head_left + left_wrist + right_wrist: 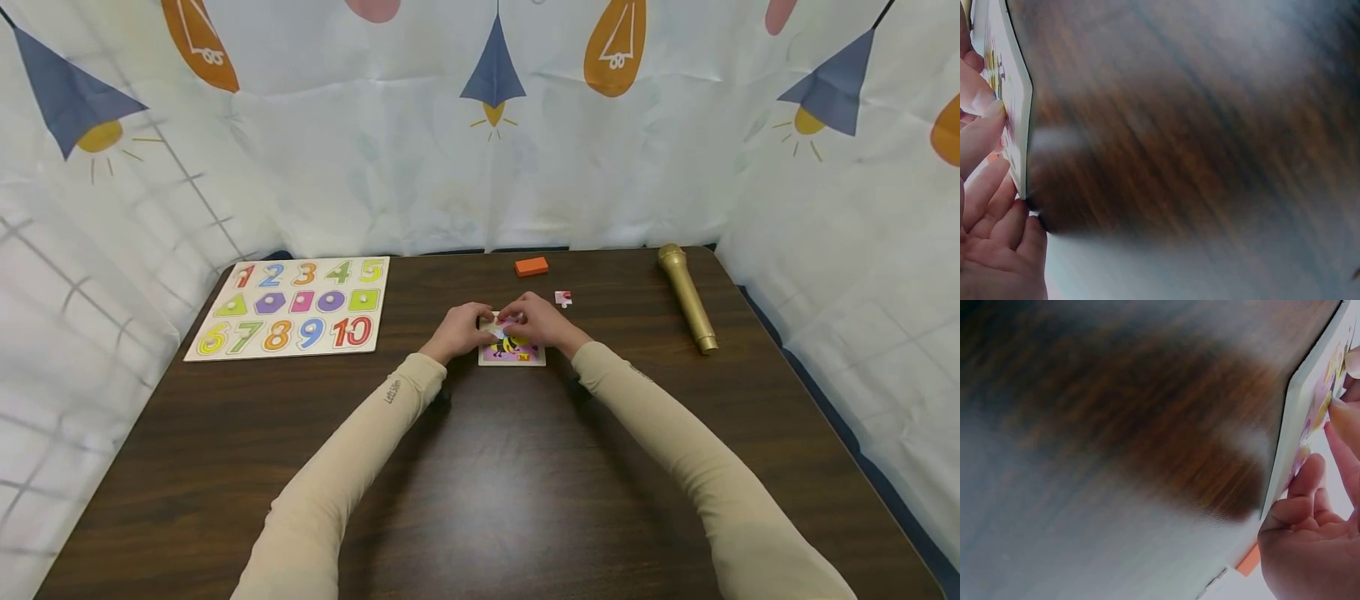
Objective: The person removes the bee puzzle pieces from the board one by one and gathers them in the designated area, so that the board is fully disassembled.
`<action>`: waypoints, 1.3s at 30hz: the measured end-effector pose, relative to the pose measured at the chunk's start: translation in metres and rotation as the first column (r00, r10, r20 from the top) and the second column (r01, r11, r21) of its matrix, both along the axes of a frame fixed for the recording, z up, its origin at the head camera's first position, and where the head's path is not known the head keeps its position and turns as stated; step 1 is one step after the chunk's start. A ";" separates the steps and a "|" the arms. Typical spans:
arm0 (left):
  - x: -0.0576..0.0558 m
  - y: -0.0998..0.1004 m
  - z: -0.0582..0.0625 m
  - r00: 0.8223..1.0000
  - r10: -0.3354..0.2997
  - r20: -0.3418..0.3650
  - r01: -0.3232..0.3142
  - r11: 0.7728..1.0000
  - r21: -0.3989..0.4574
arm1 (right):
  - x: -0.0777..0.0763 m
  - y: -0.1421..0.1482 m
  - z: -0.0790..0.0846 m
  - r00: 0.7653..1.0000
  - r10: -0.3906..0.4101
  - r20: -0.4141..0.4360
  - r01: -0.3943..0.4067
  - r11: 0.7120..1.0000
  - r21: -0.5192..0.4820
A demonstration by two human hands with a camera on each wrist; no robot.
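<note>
A small bee jigsaw puzzle (512,358) with a pale board lies flat on the dark wooden table. My left hand (461,331) grips it from the left, thumb on the picture and other fingers curled at the board's edge. From the right, my right hand (547,323) holds it too, thumb and forefinger bent over the picture close to the left thumb. Both hands partly cover the puzzle's upper part, so a piece beneath the fingertips cannot be made out. A loose puzzle piece (563,298) rests beyond the right hand.
An orange block (532,267) lies near the table's back edge. To the left is a number and shape board (287,307); at the right lies a gold microphone (687,300). A printed white curtain (420,167) hangs behind the table.
</note>
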State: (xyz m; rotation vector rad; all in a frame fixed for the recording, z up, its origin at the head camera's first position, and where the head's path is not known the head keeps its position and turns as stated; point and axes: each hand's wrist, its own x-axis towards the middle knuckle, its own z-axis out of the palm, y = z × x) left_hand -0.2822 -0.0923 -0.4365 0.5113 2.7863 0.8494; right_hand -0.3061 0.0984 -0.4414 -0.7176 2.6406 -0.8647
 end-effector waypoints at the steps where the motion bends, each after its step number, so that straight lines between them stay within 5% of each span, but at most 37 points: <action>1: 0.000 0.000 0.000 1.000 0.003 0.002 -0.003 1.000 0.000 | 0.000 0.000 0.000 1.000 0.003 0.003 -0.003 1.000 0.002; 22: 0.002 0.001 0.001 0.999 0.018 0.028 -0.019 1.000 0.017 | -0.003 -0.001 0.002 0.999 0.039 0.025 -0.039 0.999 -0.016; 39: 0.002 0.001 0.002 1.000 0.010 0.013 -0.010 1.000 -0.002 | -0.001 0.001 0.000 0.999 -0.042 0.030 0.042 0.999 -0.027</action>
